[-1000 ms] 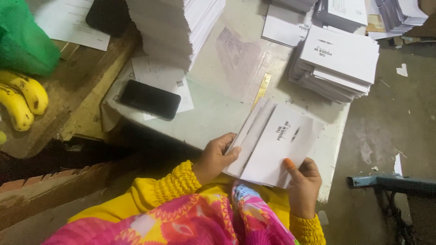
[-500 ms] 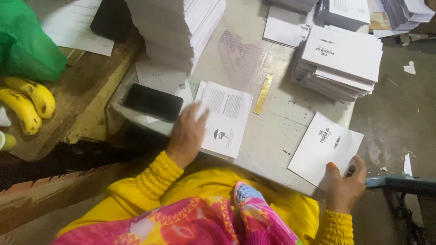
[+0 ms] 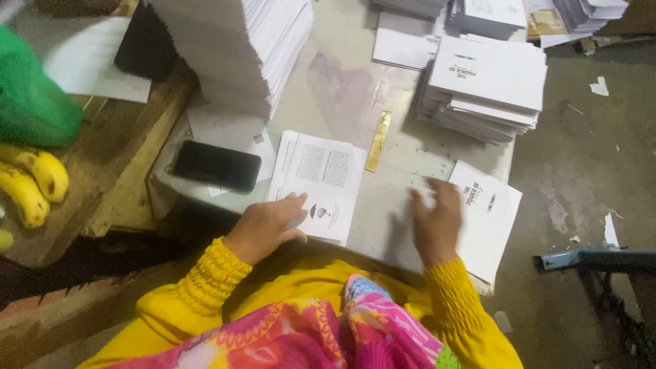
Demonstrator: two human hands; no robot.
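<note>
My left hand (image 3: 268,225) rests flat on the near edge of a printed white sheet (image 3: 321,178) lying on the worn table (image 3: 403,232), fingers spread. My right hand (image 3: 437,222), blurred by motion, lies palm down at the left edge of a second white booklet (image 3: 493,212) that sits at the table's near right corner. Neither hand grips anything. Yellow sleeves cover both wrists.
A black phone (image 3: 216,166) lies left of the sheet, a brass ruler (image 3: 378,141) just beyond it. Tall paper stacks stand at the back left (image 3: 239,48) and back right (image 3: 485,89). Bananas (image 3: 31,184) and a green bag (image 3: 31,102) sit far left. A blue metal bar (image 3: 588,260) juts in at right.
The bundle held in both hands was split: the left hand laid one sheet by the phone, the right hand set the other at the right corner and moved onto the table.
</note>
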